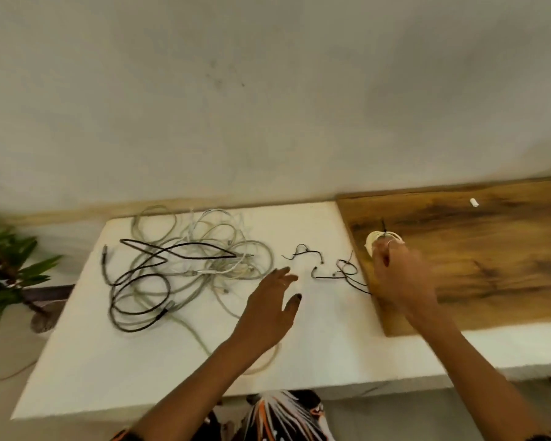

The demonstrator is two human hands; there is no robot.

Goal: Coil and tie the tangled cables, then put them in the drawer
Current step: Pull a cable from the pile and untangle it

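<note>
**A:** Several cables lie in one loose tangle (185,268) on the left half of the white tabletop (109,370). From my seat at the remote feed I make out pale grey and white leads looped over each other, with a dark cable (134,300) threaded through them and curling into rings at the near-left side.

**B:** Is any cable already coiled?

**A:** One, I think. A small cream-coloured coil (374,241) sits at the near-left corner of a wooden board (490,265), with a thin dark tie sticking up from it. The right hand (398,281) reaches to that coil, fingers curled at it; motion blur hides whether they pinch it, so I cannot tell if it is grasped.

**B:** And the other hand?

**A:** The left hand (274,300) hovers over the white surface just right of the tangle, fingers spread and relaxed, holding nothing. A ring shows on one finger.

**B:** Anything between the hands?

**A:** A few short dark ties (328,270) lie scattered on the white top, between the tangle and the board.

**B:** Containers? A drawer?

**A:** I see none in this view.

**B:** The surroundings?

**A:** The board lies on the right, with a small white object (474,202) far back on it. A plain pale wall (268,90) rises behind. A leafy green plant (7,265) stands at the left edge. Patterned clothing (283,418) shows at the bottom.
</note>
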